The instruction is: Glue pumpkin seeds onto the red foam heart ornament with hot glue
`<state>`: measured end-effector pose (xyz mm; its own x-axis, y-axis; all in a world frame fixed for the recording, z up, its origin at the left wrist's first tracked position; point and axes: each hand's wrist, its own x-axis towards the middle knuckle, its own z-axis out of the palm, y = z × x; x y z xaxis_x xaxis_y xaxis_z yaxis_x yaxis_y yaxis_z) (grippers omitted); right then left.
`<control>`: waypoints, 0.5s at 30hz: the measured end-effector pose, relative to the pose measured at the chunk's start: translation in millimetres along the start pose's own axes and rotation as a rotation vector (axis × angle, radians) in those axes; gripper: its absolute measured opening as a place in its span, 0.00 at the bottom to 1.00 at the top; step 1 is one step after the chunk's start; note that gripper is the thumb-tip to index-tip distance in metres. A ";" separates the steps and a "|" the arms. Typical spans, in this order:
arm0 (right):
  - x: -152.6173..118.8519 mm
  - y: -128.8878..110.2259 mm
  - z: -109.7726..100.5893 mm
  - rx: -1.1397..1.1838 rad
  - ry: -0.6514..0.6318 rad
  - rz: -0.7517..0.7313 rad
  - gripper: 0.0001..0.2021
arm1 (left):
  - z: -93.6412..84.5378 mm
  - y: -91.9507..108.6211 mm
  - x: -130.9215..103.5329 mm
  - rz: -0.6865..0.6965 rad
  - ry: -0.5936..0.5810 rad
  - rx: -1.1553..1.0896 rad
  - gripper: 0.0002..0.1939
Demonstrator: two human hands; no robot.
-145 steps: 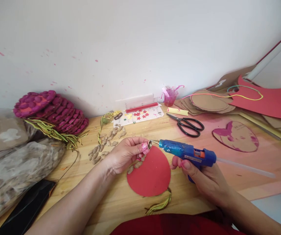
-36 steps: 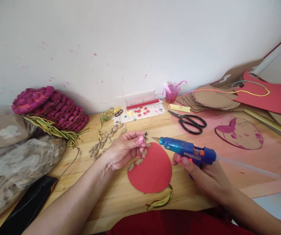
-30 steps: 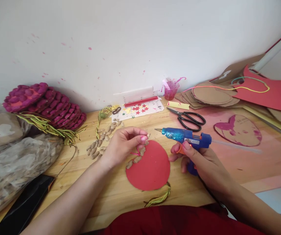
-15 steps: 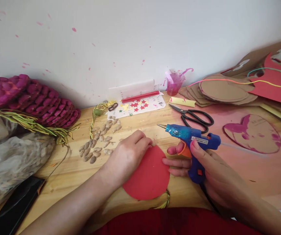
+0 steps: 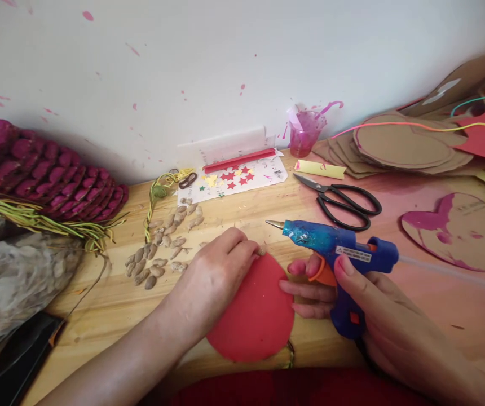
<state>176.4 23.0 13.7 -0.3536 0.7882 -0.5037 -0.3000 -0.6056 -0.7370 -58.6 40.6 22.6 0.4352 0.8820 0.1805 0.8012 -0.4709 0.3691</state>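
Note:
My left hand [image 5: 217, 270] is closed over the upper left of a red round paper piece [image 5: 253, 316], pinching a peanut [image 5: 261, 250] against its top edge. Only the peanut's end shows past the fingers. In my right hand [image 5: 365, 299] is a blue glue gun [image 5: 344, 254] with an orange trigger, its nozzle pointing left above the paper piece. A clear glue stick [image 5: 449, 272] sticks out of its back. Two fingertips of that hand touch the paper's right edge. Loose peanuts [image 5: 158, 262] lie left of my left hand.
Black scissors [image 5: 348, 206] lie behind the glue gun, and a painted cardboard heart [image 5: 458, 231] is at right. A stained plastic cup [image 5: 304, 135] stands by the wall. Cardboard pieces [image 5: 398, 144] are stacked back right. A magenta pinecone-like stack [image 5: 60, 175] and plastic bag [image 5: 26, 287] are at left.
The view has shifted slightly. Both hands keep their holds, on the peanut and the glue gun, and stay nearly in place over the red paper.

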 end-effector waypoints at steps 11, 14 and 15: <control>5.1 4.4 -2.3 0.009 -0.013 -0.016 0.15 | 0.8 2.1 1.3 -0.026 0.028 0.005 0.06; 4.8 5.2 -2.7 -0.015 0.002 -0.031 0.16 | 0.8 3.1 2.5 -0.038 0.048 -0.005 0.07; 4.7 5.2 -2.7 -0.025 0.008 -0.039 0.16 | 1.0 3.3 2.8 -0.041 0.047 -0.007 0.07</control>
<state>175.6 23.8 6.3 -0.3351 0.8118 -0.4782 -0.2914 -0.5720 -0.7668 -54.4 41.5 23.4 0.3826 0.9003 0.2075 0.8148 -0.4347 0.3837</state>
